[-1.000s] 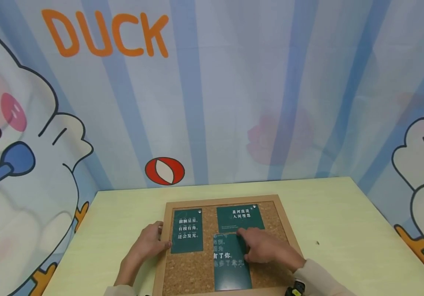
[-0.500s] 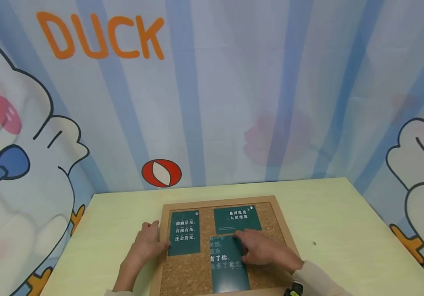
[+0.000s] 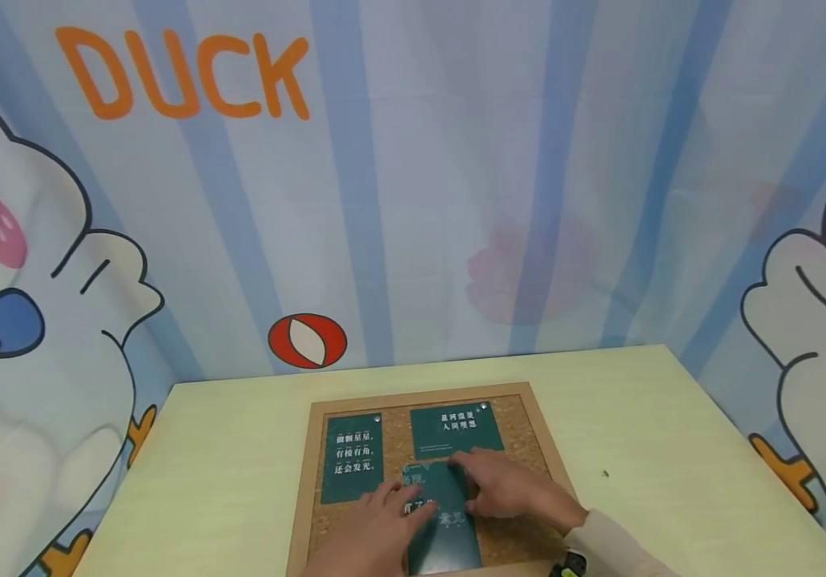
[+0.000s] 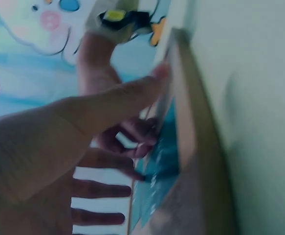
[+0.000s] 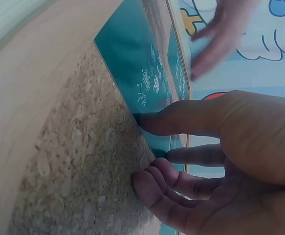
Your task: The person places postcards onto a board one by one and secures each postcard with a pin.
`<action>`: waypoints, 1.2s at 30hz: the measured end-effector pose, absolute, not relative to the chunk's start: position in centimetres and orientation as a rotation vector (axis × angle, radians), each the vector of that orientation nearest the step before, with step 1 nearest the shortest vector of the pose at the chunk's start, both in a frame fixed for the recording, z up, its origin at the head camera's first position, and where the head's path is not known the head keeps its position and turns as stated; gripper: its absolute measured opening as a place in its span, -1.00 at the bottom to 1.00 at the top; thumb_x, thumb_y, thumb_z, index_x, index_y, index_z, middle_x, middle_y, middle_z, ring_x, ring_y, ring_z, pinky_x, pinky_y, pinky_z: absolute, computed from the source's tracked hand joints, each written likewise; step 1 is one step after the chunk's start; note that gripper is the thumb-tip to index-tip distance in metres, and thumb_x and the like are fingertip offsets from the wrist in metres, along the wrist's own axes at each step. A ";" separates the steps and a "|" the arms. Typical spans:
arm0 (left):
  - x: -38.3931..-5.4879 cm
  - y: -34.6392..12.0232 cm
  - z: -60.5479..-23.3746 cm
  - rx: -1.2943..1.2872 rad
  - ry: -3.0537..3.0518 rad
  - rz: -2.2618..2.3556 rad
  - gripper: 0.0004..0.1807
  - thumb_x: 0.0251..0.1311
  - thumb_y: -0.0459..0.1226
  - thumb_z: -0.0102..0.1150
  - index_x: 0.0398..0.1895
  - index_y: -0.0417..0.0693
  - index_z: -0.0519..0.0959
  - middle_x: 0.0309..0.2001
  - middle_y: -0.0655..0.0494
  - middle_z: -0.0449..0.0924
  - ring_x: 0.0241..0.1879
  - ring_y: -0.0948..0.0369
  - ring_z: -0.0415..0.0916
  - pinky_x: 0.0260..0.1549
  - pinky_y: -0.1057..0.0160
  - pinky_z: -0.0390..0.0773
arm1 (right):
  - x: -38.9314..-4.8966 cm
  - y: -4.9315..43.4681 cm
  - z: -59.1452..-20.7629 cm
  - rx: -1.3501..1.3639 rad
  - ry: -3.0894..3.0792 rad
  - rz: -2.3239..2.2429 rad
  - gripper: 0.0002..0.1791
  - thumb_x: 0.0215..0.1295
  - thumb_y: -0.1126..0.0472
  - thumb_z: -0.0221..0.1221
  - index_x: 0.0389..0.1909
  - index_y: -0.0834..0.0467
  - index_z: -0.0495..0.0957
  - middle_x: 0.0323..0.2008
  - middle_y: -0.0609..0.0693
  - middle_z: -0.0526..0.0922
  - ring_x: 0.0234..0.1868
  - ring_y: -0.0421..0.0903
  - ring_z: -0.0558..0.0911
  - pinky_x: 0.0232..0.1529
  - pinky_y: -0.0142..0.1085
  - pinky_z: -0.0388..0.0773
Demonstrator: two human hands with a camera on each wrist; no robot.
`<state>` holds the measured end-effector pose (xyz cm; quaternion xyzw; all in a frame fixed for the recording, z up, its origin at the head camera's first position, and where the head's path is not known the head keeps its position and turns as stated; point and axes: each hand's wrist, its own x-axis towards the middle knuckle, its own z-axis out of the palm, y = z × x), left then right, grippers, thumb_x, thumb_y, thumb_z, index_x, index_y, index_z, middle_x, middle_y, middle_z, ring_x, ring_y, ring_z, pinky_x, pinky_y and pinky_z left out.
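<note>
A dark green card with white lettering (image 3: 449, 538) lies upright on the lower middle of a wood-framed cork board (image 3: 329, 525). My right hand (image 3: 512, 487) touches this card along its right side; in the right wrist view the thumb (image 5: 164, 120) is straight at the card's edge, the index finger reaches its top, and the other fingers bend over the cork. Above the card's left part, my left hand (image 3: 372, 535) spreads straight fingers and hides some lettering. Two more green cards, one upper left (image 3: 352, 461) and one upper right (image 3: 452, 429), each carry a pin at the top right corner.
The board rests on a pale yellow table (image 3: 643, 417). A small dark speck (image 3: 606, 474) lies to the right of it. Behind stands a blue striped curtain (image 3: 420, 200) printed with cartoon ducks.
My left hand has left the board's left frame edge and moved right, over the middle card. The right hand stays at that card, and the head view has shifted slightly.
</note>
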<state>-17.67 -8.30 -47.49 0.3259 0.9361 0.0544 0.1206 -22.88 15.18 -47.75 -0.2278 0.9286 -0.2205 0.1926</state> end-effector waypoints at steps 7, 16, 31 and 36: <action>-17.1 -7.4 -48.9 0.925 2.723 -0.047 -0.22 0.06 0.52 0.17 0.32 0.50 0.57 0.30 0.23 0.50 0.17 0.02 0.48 0.03 -0.13 0.58 | -22.9 15.5 -48.0 -0.657 2.586 -0.682 -0.32 0.27 0.23 0.44 0.39 0.19 0.45 -0.26 -0.12 0.47 -0.27 -0.16 0.45 -0.24 -0.21 0.49; -17.1 -7.0 -49.0 0.856 2.711 0.029 -0.30 0.05 0.46 0.29 0.25 0.48 0.62 0.24 0.24 0.52 0.10 0.02 0.52 -0.13 -0.11 0.65 | -22.8 19.0 -48.8 -0.823 2.635 -0.870 -0.29 0.27 0.12 0.45 0.38 0.19 0.42 -0.15 -0.05 0.53 -0.20 -0.12 0.50 -0.24 -0.14 0.53; -17.7 -6.7 -48.8 0.822 2.674 0.021 -0.35 0.06 0.39 0.37 0.21 0.47 0.65 0.23 0.24 0.55 0.06 -0.01 0.55 -0.26 -0.13 0.66 | -22.6 31.4 -47.1 -0.611 2.762 -0.960 -0.33 0.31 0.17 0.43 0.36 0.26 0.40 -0.16 0.09 0.50 -0.45 -0.20 0.43 -0.42 -0.26 0.42; -17.8 -6.7 -48.6 0.862 2.670 0.012 -0.38 0.08 0.38 0.36 0.20 0.47 0.65 0.21 0.25 0.56 0.02 0.01 0.57 -0.27 -0.09 0.67 | -22.1 34.9 -48.7 -0.578 2.690 -1.017 -0.40 0.33 0.19 0.40 0.30 0.31 0.43 -0.22 0.07 0.52 -0.50 -0.22 0.46 -0.44 -0.27 0.44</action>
